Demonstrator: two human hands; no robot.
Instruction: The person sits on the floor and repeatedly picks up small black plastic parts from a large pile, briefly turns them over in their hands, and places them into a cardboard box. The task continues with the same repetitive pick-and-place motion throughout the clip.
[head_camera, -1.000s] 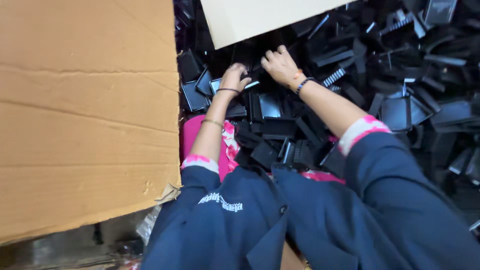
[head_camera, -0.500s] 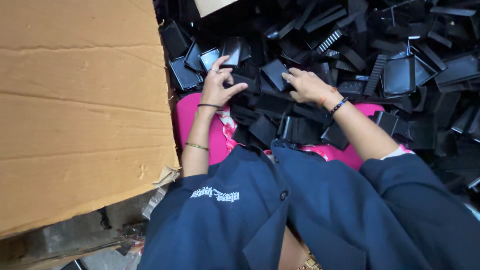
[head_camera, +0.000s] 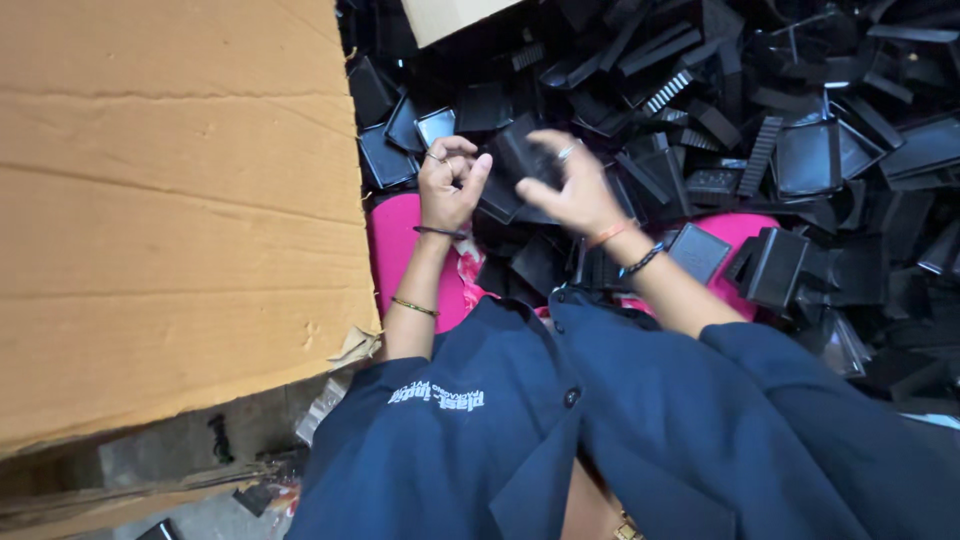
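Observation:
A big heap of black plastic parts (head_camera: 760, 150) fills the upper right and spills over my pink-clad lap (head_camera: 395, 250). My left hand (head_camera: 448, 185) and my right hand (head_camera: 568, 185) are raised over the lap and close together. Both grip the same flat black plastic piece (head_camera: 510, 165), the left at its left edge, the right from above. The right hand is blurred. I wear a dark blue jacket (head_camera: 600, 440) and bangles on both wrists.
A large brown cardboard sheet (head_camera: 170, 210) covers the left half of the view, right beside my left arm. A second cardboard corner (head_camera: 450, 15) pokes in at the top. Grey floor with scraps (head_camera: 200, 470) shows at the lower left.
Both hands pulled back from the heap toward my lap and came together. They took up one black piece, which they now hold between them.

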